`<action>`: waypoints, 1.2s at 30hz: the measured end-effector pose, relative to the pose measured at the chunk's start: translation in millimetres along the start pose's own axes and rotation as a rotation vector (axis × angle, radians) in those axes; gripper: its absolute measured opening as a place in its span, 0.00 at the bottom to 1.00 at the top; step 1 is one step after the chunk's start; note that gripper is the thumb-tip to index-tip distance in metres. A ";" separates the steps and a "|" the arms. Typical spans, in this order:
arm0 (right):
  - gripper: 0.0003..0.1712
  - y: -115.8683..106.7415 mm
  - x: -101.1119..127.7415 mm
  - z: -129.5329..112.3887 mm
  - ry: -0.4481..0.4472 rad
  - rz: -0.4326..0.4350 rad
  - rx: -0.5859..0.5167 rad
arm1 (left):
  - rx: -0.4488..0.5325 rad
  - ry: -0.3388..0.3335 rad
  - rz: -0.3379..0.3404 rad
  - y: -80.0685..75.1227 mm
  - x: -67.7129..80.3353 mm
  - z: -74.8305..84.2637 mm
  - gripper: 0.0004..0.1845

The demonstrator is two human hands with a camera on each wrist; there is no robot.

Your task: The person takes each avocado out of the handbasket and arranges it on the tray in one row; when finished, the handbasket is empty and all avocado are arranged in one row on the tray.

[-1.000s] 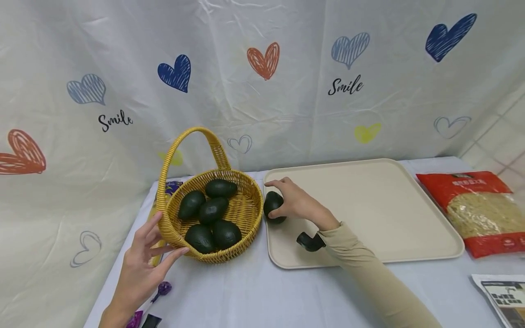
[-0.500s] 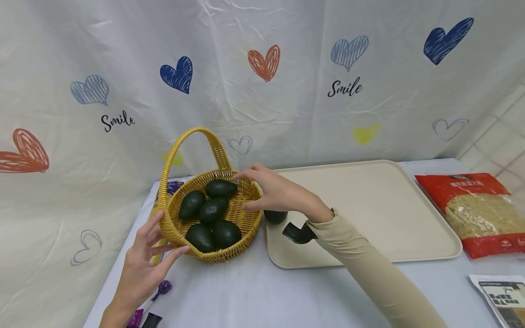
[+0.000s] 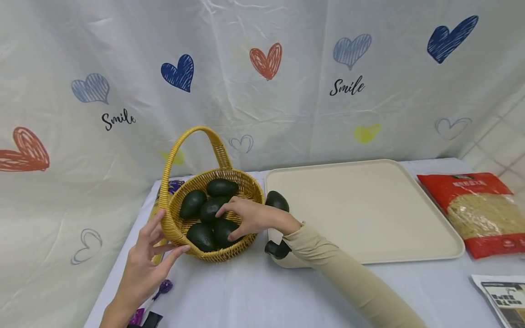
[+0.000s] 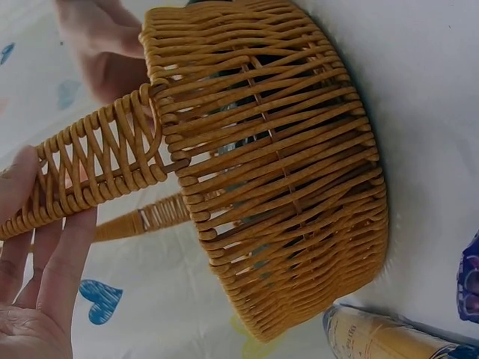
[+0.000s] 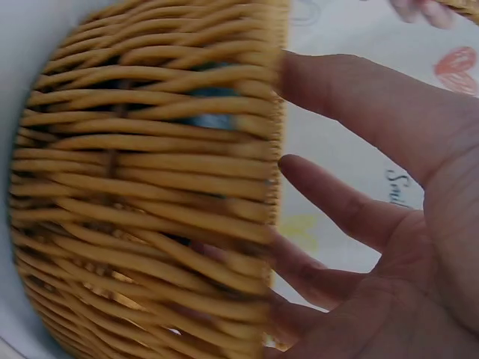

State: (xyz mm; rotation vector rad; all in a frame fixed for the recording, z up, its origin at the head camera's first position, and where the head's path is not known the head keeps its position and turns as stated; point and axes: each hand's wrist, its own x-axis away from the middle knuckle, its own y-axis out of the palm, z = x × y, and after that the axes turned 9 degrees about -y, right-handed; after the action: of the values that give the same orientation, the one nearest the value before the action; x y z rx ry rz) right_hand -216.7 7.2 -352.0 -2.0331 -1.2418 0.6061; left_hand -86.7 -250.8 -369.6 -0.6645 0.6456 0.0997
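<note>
A yellow wicker basket (image 3: 256, 184) with a tall handle holds several dark green avocados (image 3: 193, 203). My left hand (image 3: 143, 262) grips it at the foot of the handle; in the left wrist view, thumb and fingers lie on opposite sides of the handle (image 4: 97, 161). My right hand (image 3: 254, 215) reaches over the basket's right side, its fingers spread above the front right avocado (image 3: 223, 233). Whether they touch it cannot be told; the basket wall (image 5: 150, 164) hides the fingertips in the right wrist view. One avocado (image 3: 276, 200) lies on the beige tray (image 3: 361, 209).
Right of the tray lies a red bag of dry pasta-like food (image 3: 476, 212), with a printed sheet (image 3: 504, 298) nearer. A yellow and blue packet (image 3: 174, 186) sits behind the basket. A purple-wrapped lollipop (image 3: 165, 286) lies near my left wrist.
My right hand has let go of the avocado on the tray and moved left over the basket rim, then down among the avocados. My left hand and the basket stay put.
</note>
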 end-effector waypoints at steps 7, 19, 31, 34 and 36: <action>0.36 8.5 -12.9 -0.1 0.061 -0.028 0.026 | -0.015 -0.011 -0.009 -1.1 -0.7 1.7 0.49; 0.39 16.1 -28.0 2.5 0.074 -0.067 0.067 | -0.046 -0.064 -0.016 -0.5 -1.8 9.9 0.62; 0.37 20.9 -28.5 3.9 0.086 -0.056 0.045 | 0.006 -0.026 -0.029 -2.2 -0.5 3.5 0.51; 0.37 20.5 -26.9 4.5 0.078 -0.041 0.047 | 0.005 -0.022 -0.030 -1.7 -1.5 3.3 0.57; 0.37 19.8 -25.7 4.1 0.074 -0.025 0.049 | -0.006 -0.027 -0.032 -1.5 -1.8 4.0 0.62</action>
State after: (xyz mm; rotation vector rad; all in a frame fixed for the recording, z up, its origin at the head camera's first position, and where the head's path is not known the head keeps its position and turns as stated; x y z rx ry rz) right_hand -219.2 -21.0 -368.3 -1.9793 -1.1964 0.5395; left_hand -85.7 -249.3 -365.3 -0.6777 0.6089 0.0810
